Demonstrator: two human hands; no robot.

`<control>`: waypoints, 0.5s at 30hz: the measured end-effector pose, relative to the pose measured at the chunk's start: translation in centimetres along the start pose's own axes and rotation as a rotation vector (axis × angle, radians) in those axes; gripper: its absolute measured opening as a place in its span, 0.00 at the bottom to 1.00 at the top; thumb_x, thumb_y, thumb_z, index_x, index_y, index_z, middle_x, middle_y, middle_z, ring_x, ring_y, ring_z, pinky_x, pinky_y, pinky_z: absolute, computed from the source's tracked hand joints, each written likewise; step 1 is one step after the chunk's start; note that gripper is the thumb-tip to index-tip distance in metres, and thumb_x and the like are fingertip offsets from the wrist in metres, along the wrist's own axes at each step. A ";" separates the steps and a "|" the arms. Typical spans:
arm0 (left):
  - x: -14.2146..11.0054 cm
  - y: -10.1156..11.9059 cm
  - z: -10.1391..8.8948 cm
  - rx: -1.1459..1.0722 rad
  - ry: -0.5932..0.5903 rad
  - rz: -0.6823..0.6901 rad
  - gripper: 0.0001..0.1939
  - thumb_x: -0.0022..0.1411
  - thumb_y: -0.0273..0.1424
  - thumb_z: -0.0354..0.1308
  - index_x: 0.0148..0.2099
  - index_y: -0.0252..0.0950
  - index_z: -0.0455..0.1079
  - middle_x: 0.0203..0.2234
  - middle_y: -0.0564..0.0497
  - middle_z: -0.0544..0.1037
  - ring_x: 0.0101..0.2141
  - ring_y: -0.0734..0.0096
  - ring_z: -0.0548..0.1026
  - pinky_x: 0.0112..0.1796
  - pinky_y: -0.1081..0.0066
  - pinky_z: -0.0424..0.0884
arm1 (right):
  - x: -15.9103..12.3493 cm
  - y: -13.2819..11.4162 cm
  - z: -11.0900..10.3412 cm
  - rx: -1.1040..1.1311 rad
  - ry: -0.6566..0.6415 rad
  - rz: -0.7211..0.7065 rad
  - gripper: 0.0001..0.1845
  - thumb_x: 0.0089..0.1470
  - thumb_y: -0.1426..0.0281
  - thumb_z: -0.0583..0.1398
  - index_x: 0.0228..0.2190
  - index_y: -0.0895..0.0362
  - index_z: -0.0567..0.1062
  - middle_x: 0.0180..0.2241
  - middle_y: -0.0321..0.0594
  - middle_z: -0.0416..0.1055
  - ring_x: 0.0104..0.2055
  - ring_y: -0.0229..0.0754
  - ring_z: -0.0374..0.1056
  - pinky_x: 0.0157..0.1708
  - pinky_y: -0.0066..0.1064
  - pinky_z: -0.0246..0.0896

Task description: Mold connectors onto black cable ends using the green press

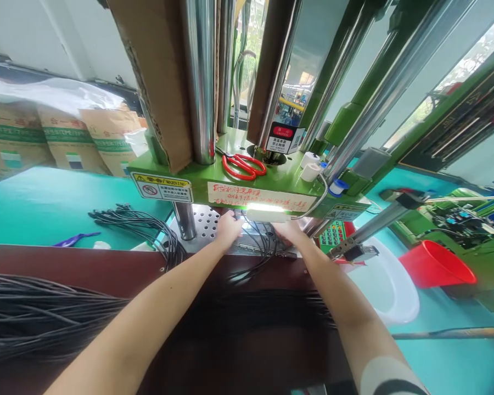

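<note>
Both my arms reach forward under the green press platen (230,184). My left hand (227,229) sits on the metal mould plate (206,225), fingers curled at the ends of black cables (257,241). My right hand (288,229) rests at the right side of the same cables, its fingers hidden under a bright lamp (267,211). The cables run from the mould toward me across the dark brown bench (86,269).
A thick bundle of black cables (37,315) lies at left, another bunch (135,222) by the steel column (185,219). Red scissors (242,164) lie on the platen. A white basin (389,285) and red bucket (434,263) stand right. Paper sacks (66,140) line the back left.
</note>
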State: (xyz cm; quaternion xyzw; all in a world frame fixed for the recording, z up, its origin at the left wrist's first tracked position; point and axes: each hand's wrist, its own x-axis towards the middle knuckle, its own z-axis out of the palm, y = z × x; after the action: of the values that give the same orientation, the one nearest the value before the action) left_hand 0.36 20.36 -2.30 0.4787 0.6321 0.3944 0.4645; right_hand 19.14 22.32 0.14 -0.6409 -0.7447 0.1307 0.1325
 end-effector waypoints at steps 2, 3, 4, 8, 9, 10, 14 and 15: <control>0.0 0.0 -0.9 0.204 0.061 0.089 0.18 0.52 0.27 0.51 0.47 0.33 0.61 0.32 0.42 0.73 0.39 0.54 0.73 0.38 0.60 0.68 | -0.5 -0.3 0.5 -0.018 -0.004 0.017 0.15 0.55 0.67 0.51 0.26 0.58 0.75 0.23 0.40 0.72 0.35 0.43 0.68 0.38 0.31 0.59; -0.1 -0.1 -1.3 0.297 0.078 0.136 0.18 0.52 0.27 0.50 0.47 0.33 0.62 0.33 0.41 0.73 0.42 0.52 0.71 0.42 0.58 0.66 | -0.7 -0.5 0.7 -0.025 -0.004 0.027 0.16 0.54 0.67 0.51 0.24 0.59 0.75 0.21 0.40 0.72 0.33 0.43 0.68 0.37 0.30 0.59; -0.1 -0.1 -1.5 0.383 0.088 0.179 0.18 0.52 0.26 0.50 0.48 0.32 0.62 0.34 0.40 0.73 0.44 0.51 0.69 0.44 0.57 0.64 | -0.8 -0.6 0.9 -0.030 0.000 0.035 0.16 0.54 0.67 0.52 0.23 0.59 0.75 0.20 0.41 0.71 0.32 0.43 0.68 0.36 0.30 0.59; -0.1 -0.4 -1.6 0.666 0.069 0.291 0.15 0.54 0.23 0.46 0.44 0.27 0.66 0.34 0.35 0.74 0.43 0.48 0.70 0.43 0.54 0.63 | -0.7 -0.9 1.4 -0.031 0.065 0.061 0.13 0.52 0.69 0.52 0.27 0.60 0.75 0.31 0.47 0.74 0.40 0.48 0.67 0.39 0.32 0.58; 0.1 -0.5 -1.5 0.719 0.060 0.309 0.15 0.54 0.22 0.45 0.43 0.27 0.67 0.34 0.34 0.74 0.42 0.49 0.71 0.42 0.55 0.64 | -0.6 -0.9 1.5 -0.029 0.080 0.068 0.13 0.52 0.69 0.52 0.29 0.60 0.75 0.33 0.47 0.73 0.41 0.49 0.67 0.40 0.33 0.58; 0.3 -0.5 -1.4 0.765 0.053 0.326 0.15 0.54 0.21 0.45 0.43 0.27 0.67 0.34 0.34 0.74 0.41 0.50 0.72 0.42 0.56 0.64 | -0.5 -0.9 1.5 -0.027 0.090 0.076 0.13 0.52 0.69 0.52 0.32 0.60 0.75 0.35 0.48 0.73 0.42 0.50 0.66 0.40 0.34 0.58; 1.0 -0.2 -1.3 0.874 0.040 0.357 0.18 0.54 0.20 0.43 0.45 0.28 0.67 0.35 0.35 0.74 0.40 0.53 0.72 0.40 0.59 0.65 | -0.4 -1.1 1.2 -0.025 0.103 0.078 0.14 0.52 0.70 0.52 0.37 0.59 0.73 0.39 0.47 0.72 0.45 0.52 0.65 0.42 0.37 0.58; 1.0 0.0 -1.3 0.884 0.041 0.359 0.18 0.55 0.20 0.42 0.45 0.29 0.67 0.34 0.35 0.75 0.40 0.53 0.72 0.40 0.59 0.65 | -0.4 -1.2 1.0 -0.024 0.105 0.069 0.14 0.52 0.70 0.52 0.38 0.58 0.73 0.39 0.46 0.72 0.45 0.52 0.65 0.43 0.37 0.58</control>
State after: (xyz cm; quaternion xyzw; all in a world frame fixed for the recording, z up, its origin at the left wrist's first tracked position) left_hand -1.01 21.24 -2.15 0.7241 0.6557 0.1712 0.1283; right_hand 17.74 21.74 -0.37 -0.6739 -0.7155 0.0924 0.1592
